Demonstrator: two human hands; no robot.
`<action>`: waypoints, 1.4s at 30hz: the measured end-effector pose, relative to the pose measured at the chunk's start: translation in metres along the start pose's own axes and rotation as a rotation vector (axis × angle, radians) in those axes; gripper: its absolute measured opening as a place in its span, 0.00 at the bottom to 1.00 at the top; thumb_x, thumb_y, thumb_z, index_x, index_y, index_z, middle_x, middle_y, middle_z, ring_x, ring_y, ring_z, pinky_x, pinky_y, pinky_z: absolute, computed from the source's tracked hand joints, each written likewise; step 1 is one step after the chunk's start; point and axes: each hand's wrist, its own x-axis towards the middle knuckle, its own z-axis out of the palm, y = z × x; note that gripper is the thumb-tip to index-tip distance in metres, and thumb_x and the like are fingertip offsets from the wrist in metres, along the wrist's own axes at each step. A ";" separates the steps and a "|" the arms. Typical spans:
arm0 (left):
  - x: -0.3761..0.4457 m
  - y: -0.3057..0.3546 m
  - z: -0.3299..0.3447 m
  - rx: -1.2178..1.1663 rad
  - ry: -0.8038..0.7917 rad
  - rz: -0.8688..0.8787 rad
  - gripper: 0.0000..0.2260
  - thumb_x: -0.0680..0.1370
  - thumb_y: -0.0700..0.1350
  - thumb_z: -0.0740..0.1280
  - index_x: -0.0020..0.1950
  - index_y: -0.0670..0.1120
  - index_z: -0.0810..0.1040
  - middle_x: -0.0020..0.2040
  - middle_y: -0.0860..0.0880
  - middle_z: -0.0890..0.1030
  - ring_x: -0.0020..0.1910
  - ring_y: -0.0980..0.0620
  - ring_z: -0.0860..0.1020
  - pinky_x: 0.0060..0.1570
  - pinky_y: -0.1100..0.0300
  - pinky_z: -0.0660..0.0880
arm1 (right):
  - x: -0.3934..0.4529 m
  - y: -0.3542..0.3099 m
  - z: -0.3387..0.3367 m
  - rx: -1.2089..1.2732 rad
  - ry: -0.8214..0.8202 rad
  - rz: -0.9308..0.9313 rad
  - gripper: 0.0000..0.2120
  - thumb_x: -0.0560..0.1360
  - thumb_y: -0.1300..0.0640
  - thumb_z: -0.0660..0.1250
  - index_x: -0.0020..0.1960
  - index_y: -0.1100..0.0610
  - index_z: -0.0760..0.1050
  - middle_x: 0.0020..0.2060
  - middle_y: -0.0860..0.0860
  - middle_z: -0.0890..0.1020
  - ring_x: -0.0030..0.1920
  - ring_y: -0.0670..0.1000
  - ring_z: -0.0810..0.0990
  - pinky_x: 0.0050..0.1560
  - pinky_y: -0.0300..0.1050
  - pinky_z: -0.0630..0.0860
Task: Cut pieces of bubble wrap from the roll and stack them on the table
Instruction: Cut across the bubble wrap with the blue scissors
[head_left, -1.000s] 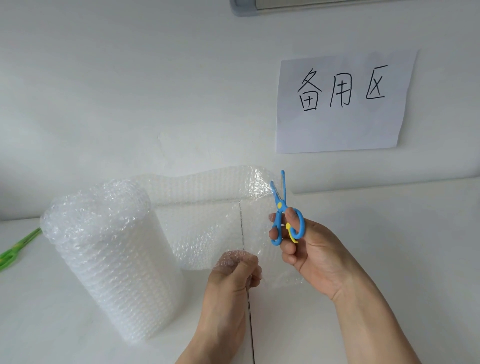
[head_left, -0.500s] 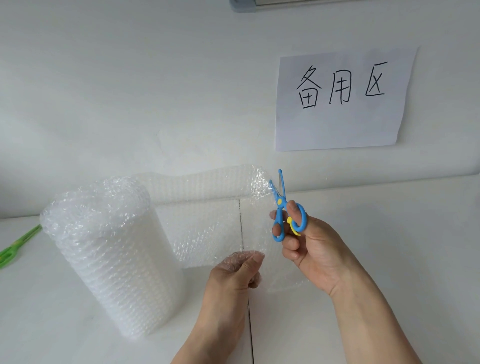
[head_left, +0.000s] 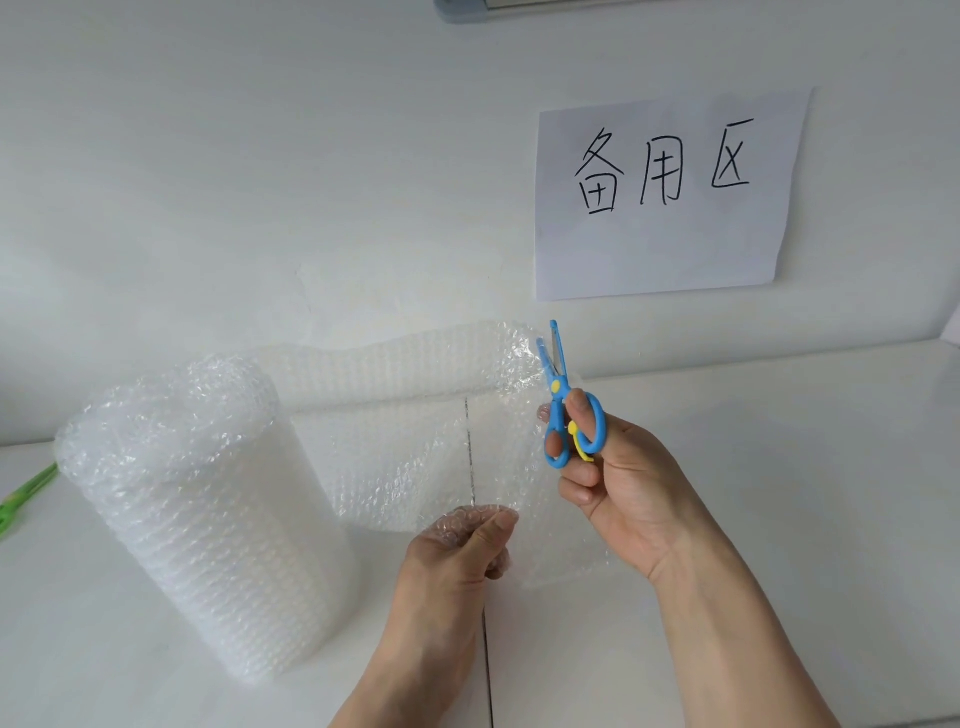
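A thick roll of clear bubble wrap (head_left: 197, 509) stands upright on the white table (head_left: 779, 493) at the left. Its loose sheet (head_left: 410, 415) runs right from the roll, held up off the table. My left hand (head_left: 457, 561) pinches the sheet's lower edge between thumb and fingers. My right hand (head_left: 618, 488) holds small blue scissors (head_left: 563, 405) with yellow pivot, fingers through the loops. The blades point up, slightly apart, at the sheet's upper right edge.
A white paper sign (head_left: 670, 192) with black handwriting is stuck to the wall behind. A green tool (head_left: 23, 493) lies at the table's left edge, partly behind the roll. A seam (head_left: 488, 675) runs across the tabletop below my left hand.
The scissors have stayed at the sheet's upper right edge, with the blades closing a little and then parting again. My left hand keeps its pinch on the lower edge.
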 end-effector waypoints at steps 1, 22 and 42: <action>0.000 0.000 0.000 0.001 -0.004 0.001 0.05 0.73 0.42 0.73 0.38 0.43 0.84 0.29 0.47 0.73 0.35 0.49 0.69 0.43 0.52 0.66 | 0.000 0.000 0.000 -0.001 0.010 -0.002 0.22 0.66 0.42 0.70 0.50 0.59 0.79 0.33 0.51 0.76 0.26 0.44 0.60 0.26 0.36 0.59; -0.001 0.003 -0.004 0.008 -0.063 -0.021 0.06 0.68 0.46 0.75 0.38 0.44 0.85 0.30 0.45 0.74 0.34 0.49 0.70 0.42 0.54 0.67 | -0.001 -0.006 -0.005 0.009 0.043 -0.038 0.20 0.65 0.42 0.71 0.47 0.57 0.79 0.33 0.51 0.78 0.25 0.43 0.63 0.25 0.35 0.62; -0.006 0.006 -0.006 0.015 -0.079 -0.026 0.06 0.66 0.47 0.75 0.37 0.45 0.86 0.30 0.47 0.74 0.32 0.50 0.71 0.41 0.56 0.67 | -0.001 -0.009 -0.005 0.058 0.020 -0.049 0.19 0.67 0.43 0.70 0.49 0.58 0.79 0.33 0.51 0.78 0.25 0.43 0.63 0.24 0.34 0.63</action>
